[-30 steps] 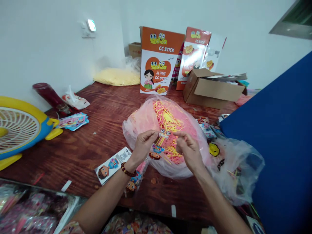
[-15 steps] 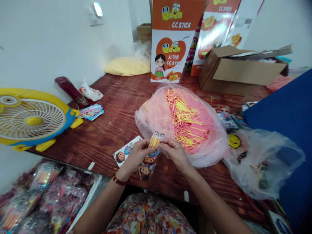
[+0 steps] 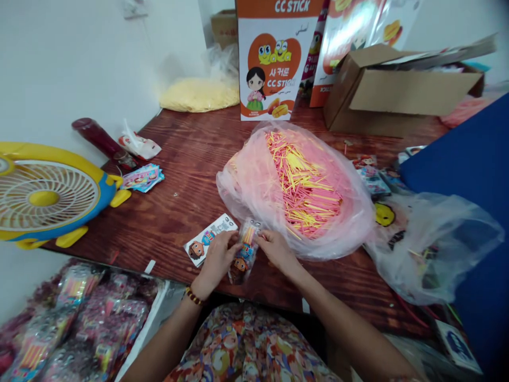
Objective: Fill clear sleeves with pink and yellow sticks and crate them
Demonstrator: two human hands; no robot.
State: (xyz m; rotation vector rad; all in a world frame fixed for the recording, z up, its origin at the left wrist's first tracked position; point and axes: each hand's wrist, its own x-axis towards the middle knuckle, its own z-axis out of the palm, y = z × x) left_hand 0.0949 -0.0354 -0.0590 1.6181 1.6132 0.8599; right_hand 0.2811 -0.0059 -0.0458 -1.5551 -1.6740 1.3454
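A clear plastic packet (image 3: 243,259) with a printed cartoon face holds pink and yellow sticks in its upper part. Its left edge is pinched in my left hand (image 3: 218,257), which wears a beaded bracelet at the wrist. My right hand (image 3: 277,253) is closed on the right edge near the top. Left of the packet, partly behind my left hand, lies a white printed card stack (image 3: 202,245) with a cartoon figure. Just beyond my hands rests a large pinkish plastic bag (image 3: 246,183), open over a heap of loose pink and yellow sticks (image 3: 304,185).
At the left stands a yellow and blue fan (image 3: 51,196); below it, a bin holds several filled packets (image 3: 75,313). Printed boxes (image 3: 270,63) and an open carton (image 3: 413,93) stand at the back. A crumpled clear bag (image 3: 441,249) lies right, beside a blue panel (image 3: 465,175).
The packet's sticks have gone lower, from above my fingertips to between my hands. Both hands have shifted slightly, and the view has tilted downward.
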